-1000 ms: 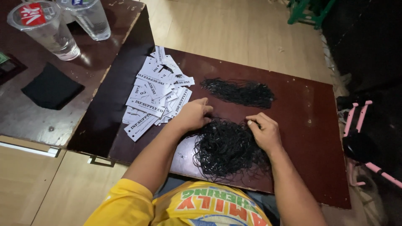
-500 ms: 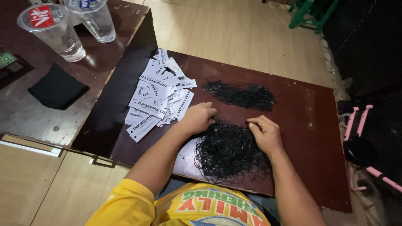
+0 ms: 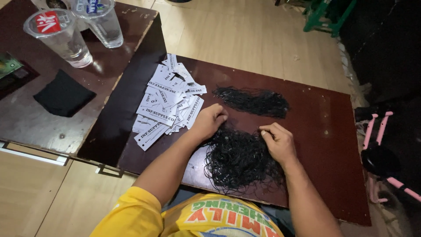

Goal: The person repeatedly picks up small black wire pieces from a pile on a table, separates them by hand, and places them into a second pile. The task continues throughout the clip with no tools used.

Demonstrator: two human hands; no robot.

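A big tangle of thin black string loops lies on the dark brown board close to me. My left hand rests at the tangle's upper left edge with its fingers curled onto the strings. On the tangle's upper right side, my right hand pinches strands between thumb and fingers. A smaller, neater bundle of black strings lies further away. To the left is a loose pile of white paper tags with dark print.
A second dark table stands at the left with two clear plastic cups and a black cloth. Pink-and-black objects lie at the right. A green stool stands on the wooden floor beyond.
Both hands stay on the black tangle with only slight finger movement. The view has shifted a little.
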